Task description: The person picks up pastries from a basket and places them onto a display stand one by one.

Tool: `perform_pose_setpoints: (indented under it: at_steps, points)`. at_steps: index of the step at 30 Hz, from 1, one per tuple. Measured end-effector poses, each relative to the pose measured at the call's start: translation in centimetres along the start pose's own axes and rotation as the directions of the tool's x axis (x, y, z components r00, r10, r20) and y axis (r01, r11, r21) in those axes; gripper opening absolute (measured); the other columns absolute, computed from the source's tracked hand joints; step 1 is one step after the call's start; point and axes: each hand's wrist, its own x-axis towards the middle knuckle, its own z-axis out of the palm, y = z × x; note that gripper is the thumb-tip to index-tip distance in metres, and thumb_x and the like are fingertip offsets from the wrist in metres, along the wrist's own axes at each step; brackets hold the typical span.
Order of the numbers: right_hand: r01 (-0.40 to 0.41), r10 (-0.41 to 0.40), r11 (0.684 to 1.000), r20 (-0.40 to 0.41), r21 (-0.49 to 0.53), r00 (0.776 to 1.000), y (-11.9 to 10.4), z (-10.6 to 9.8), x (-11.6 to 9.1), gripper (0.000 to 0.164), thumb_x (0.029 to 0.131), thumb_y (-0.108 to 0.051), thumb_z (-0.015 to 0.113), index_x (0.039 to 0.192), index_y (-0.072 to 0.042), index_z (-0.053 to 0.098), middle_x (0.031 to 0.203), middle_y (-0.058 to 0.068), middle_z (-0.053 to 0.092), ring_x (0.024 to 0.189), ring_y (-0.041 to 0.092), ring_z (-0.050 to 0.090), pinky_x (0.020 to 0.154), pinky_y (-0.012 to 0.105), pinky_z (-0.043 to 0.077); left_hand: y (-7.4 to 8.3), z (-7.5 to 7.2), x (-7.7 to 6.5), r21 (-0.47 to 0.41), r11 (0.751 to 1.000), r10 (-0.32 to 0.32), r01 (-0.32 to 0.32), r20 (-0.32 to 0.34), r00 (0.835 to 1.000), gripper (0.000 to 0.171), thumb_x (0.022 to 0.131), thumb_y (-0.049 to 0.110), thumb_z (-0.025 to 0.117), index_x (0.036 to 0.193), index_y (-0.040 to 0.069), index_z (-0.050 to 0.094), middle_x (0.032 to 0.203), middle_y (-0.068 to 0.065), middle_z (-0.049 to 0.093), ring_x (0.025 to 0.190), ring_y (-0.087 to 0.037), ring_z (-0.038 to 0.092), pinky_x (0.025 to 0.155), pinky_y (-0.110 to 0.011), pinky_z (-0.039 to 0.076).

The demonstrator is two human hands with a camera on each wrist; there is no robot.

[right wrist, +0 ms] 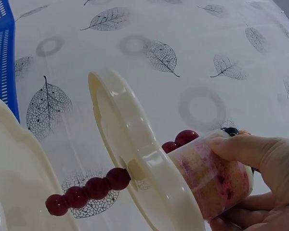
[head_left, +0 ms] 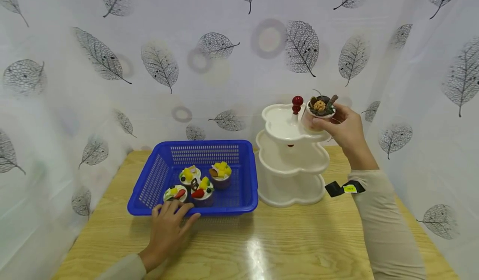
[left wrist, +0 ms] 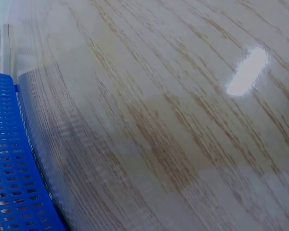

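The tiered stand [head_left: 292,153] has passable bare tabletop [head_left: 288,234] at 6 o'clock and the basket [head_left: 230,210] crowding it at 9 o'clock. Its top tier [head_left: 280,124] offers room at the held cup's [head_left: 319,106] 8 o'clock; a red knob [head_left: 297,100] blocks 10 o'clock. Left fingers [head_left: 173,208] obstruct the basket's rim at 7 o'clock.

A pale yellow-brown bench [head_left: 299,238] with a glossy wood-grain top carries 2 things directly, and its bare front part catches a bright streak of light. On its left part sits a blue, rectangular, open plastic basket [head_left: 228,210] with slotted walls and a broad rim, its long side running across the bench. Just right of it rises an upright cream-white 3-tier stand [head_left: 292,157] with lobed, raised-edge trays and a shiny red beaded knob [head_left: 297,104] on top, its lowest tray resting on the wood.
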Motion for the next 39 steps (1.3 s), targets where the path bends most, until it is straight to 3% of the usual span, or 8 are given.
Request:
perform_pose_setpoints:
  at_steps: [9,17,23,39]
  points:
    - [-0.019,0.022,0.998,0.044,-0.062,0.999,0.29,-0.29,0.03,0.079,0.079,-0.028,0.080,0.143,-0.002,0.041,0.123,0.008,0.056,0.099,0.006,0.054,0.082,0.011,0.044,-0.03,0.18,0.04,-0.002,1.000,0.013,-0.013,-0.012,1.000,0.032,0.083,0.046,0.069,0.099,0.019,0.071,0.091,0.001,0.061,0.092,-0.023,0.054,0.086,-0.054,0.031]
    - [-0.010,0.017,0.997,0.081,-0.082,0.997,0.34,-0.45,0.26,0.073,0.081,-0.027,0.078,0.141,-0.002,0.044,0.101,-0.008,0.061,0.089,0.003,0.057,0.076,0.014,0.046,0.00,0.07,0.11,-0.001,1.000,0.008,-0.008,-0.007,1.000,0.032,0.084,0.047,0.068,0.100,0.019,0.071,0.092,-0.001,0.061,0.093,-0.025,0.055,0.087,-0.055,0.031]
    - [0.007,0.003,0.995,0.102,-0.104,0.995,0.38,-0.40,0.40,0.071,0.083,-0.026,0.076,0.141,-0.001,0.044,0.107,-0.002,0.062,0.088,-0.003,0.057,0.076,0.012,0.045,0.06,-0.11,-0.02,0.008,1.000,-0.002,0.002,0.003,1.000,0.032,0.083,0.047,0.068,0.100,0.020,0.071,0.092,0.000,0.061,0.094,-0.025,0.055,0.087,-0.056,0.031]
    - [-0.010,0.022,0.996,0.126,-0.092,0.992,0.76,-0.48,0.36,0.074,0.085,-0.027,0.074,0.145,-0.002,0.038,0.109,-0.004,0.061,0.090,-0.002,0.056,0.078,0.011,0.044,0.03,-0.01,-0.02,0.002,1.000,0.011,-0.011,-0.004,1.000,0.031,0.084,0.047,0.068,0.100,0.020,0.070,0.091,0.000,0.060,0.093,-0.025,0.055,0.086,-0.055,0.032]
